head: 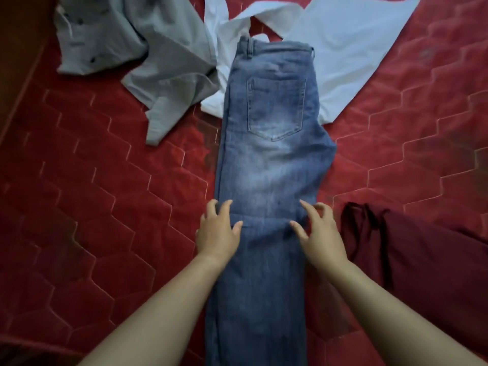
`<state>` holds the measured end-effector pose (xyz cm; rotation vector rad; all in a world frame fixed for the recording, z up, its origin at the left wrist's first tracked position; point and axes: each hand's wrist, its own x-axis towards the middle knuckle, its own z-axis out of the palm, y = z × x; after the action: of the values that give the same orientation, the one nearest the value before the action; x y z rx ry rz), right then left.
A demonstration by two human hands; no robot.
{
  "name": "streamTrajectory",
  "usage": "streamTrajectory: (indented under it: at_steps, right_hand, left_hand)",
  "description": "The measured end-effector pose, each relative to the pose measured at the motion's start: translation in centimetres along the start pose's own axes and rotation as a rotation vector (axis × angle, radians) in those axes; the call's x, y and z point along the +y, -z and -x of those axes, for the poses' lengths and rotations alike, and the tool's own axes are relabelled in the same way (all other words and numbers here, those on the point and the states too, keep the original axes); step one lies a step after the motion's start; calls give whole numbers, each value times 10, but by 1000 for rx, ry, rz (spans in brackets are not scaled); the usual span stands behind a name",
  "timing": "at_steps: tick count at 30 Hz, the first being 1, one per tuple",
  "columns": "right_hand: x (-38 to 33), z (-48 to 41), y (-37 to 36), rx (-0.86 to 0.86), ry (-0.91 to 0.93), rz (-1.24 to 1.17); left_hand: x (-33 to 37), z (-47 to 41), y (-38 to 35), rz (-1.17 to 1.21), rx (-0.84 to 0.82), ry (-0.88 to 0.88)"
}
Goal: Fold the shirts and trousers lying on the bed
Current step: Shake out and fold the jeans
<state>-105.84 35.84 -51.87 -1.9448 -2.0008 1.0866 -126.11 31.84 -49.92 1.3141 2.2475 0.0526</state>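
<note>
Jeans [266,167] are lying flat down the middle of the red quilted bed [92,194]. They are doubled lengthwise, one leg over the other, with a back pocket facing up. The waistband is pointing to the far end and the legs are running off the near edge of view.

The far part of the jeans is overlapping a white shirt [343,43], which is spreading out to the far right. A grey shirt [158,62] is lying crumpled at far left, just beside the jeans and touching the white shirt. A dark maroon garment [422,260] is sitting at near right, close to the jeans but apart from them.

Left hand [217,233] is resting at the left edge of the jeans, about mid-leg. Its fingers are half-curled and spread like a claw, with the thumb stretching inward onto the denim.

Right hand [320,233] is mirroring it at the right edge, fingers likewise half-curled and splayed, thumb pointing inward on the cloth.

A shallow crease is running across the denim between the two thumbs. Both sets of fingertips are touching the fabric. Whether either hand is actually pinching denim cannot be told.
</note>
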Motion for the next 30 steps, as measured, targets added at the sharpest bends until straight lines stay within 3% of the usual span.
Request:
streamTrajectory:
  at_steps: [4, 8, 12, 14, 18, 21, 25, 28, 30]
  right_hand:
    - [3, -1, -22, 35, -79, -22]
    - [0, 17, -37, 42, -80, -85]
    - [-3, 47, -44, 2, -91, -185]
    - [-6, 58, -42, 24, -74, -279]
    - [-25, 67, -13, 261, 24, -414]
    - [-56, 44, 29, 400, 181, -397]
    - [-99, -40, 86, 513, 328, -380]
    - [-107, -94, 98, 441, 250, -425]
    - [-96, -108, 84, 307, 222, -377]
  left_hand:
    - [-21, 0, -20, -2, 2, 95]
    - [-37, 12, -31, 53, 22, 51]
    - [-44, 35, -39, 200, -34, 89]
    - [-44, 46, -37, 304, -21, 22]
    - [-31, 55, -2, 505, 182, -245]
    - [-11, 38, 44, 599, 356, -329]
    - [33, -36, 102, 741, 469, -361]
    - [53, -91, 108, 818, 282, -285]
    - [52, -108, 90, 701, 85, -257]
